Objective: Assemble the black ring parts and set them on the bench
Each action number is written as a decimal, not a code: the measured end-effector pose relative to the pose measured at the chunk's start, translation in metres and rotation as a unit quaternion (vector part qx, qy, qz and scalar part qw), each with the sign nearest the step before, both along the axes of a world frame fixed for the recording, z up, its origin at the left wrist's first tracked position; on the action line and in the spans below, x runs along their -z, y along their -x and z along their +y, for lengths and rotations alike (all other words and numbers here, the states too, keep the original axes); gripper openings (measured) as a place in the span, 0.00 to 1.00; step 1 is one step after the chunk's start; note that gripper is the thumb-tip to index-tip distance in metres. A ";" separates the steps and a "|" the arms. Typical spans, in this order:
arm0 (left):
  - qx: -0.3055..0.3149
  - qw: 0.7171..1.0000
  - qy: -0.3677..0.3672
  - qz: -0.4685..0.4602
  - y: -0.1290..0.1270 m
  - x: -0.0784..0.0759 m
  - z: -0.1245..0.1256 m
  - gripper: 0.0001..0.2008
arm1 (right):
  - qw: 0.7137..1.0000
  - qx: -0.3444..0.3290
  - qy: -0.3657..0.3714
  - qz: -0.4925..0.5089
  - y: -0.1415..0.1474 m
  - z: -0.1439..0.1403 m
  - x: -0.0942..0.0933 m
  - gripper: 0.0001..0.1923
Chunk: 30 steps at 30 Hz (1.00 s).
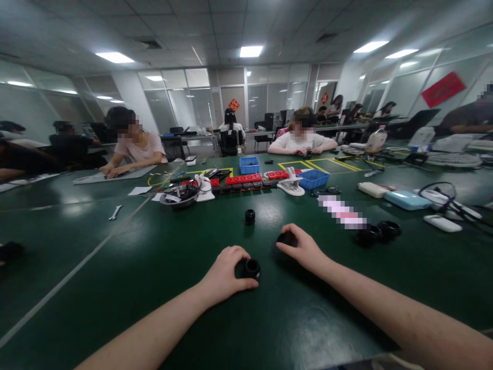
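Observation:
My left hand (pixel 227 272) is curled round a black hollow cylindrical part (pixel 253 266) that stands upright on the table, its round opening facing up. The thumb lies at its near side and the fingers at its far side. To the right, my right hand (pixel 306 247) grips a dark round part (pixel 286 238) between thumb and fingers; much of it is hidden by the hand. Another small black cylindrical part (pixel 250 216) stands on the table beyond my hands, touched by neither.
On the green table (pixel 185 241), more black ring-shaped parts (pixel 389 230) sit at the right. Beyond lie a metal bowl of cables (pixel 180 200), red strips (pixel 244 179), a white clamp (pixel 290 184) and blue bins (pixel 249 165). A wrench (pixel 115 212) lies left. Other people sit around.

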<state>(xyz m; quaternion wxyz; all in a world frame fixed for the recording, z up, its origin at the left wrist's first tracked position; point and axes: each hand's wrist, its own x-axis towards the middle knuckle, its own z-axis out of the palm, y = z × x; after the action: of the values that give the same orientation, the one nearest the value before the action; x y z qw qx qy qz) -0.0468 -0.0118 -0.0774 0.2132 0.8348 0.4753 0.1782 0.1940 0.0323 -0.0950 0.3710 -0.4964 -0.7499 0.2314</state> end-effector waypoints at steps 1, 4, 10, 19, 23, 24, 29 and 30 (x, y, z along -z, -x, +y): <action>0.007 1.000 0.003 0.007 0.001 0.000 0.000 0.23 | 1.000 -0.001 0.009 -0.012 -0.006 -0.006 0.000 0.12; 0.022 0.999 0.011 0.032 0.003 0.004 0.000 0.37 | 0.998 -0.012 0.035 -0.054 -0.016 -0.022 0.001 0.10; 0.005 0.995 0.033 0.099 0.006 0.009 0.002 0.47 | 0.988 -0.039 0.075 -0.131 -0.015 -0.028 -0.010 0.26; 0.021 0.982 0.049 0.179 0.008 -0.004 0.000 0.47 | 0.964 -0.124 -0.004 -0.233 0.008 -0.035 -0.050 0.43; 0.021 0.979 0.053 0.197 0.006 -0.004 0.001 0.48 | 0.929 -0.228 -0.056 -0.284 0.046 -0.035 -0.058 0.32; 0.020 0.978 0.054 0.199 0.006 -0.005 0.001 0.48 | 0.919 -0.249 -0.059 -0.299 0.054 -0.033 -0.058 0.27; 0.031 0.975 0.069 0.210 0.006 -0.009 0.002 0.48 | 0.892 -0.241 -0.060 -0.378 0.071 -0.013 -0.062 0.15; 0.033 0.974 0.072 0.213 0.007 -0.009 0.002 0.48 | 0.892 -0.227 -0.063 -0.385 0.071 -0.008 -0.063 0.14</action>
<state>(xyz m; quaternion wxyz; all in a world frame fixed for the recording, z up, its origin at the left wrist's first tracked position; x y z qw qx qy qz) -0.0534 -0.0099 -0.0680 0.1726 0.8511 0.4938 -0.0451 0.1229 0.0246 -0.0320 0.0209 -0.3384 -0.9394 0.0519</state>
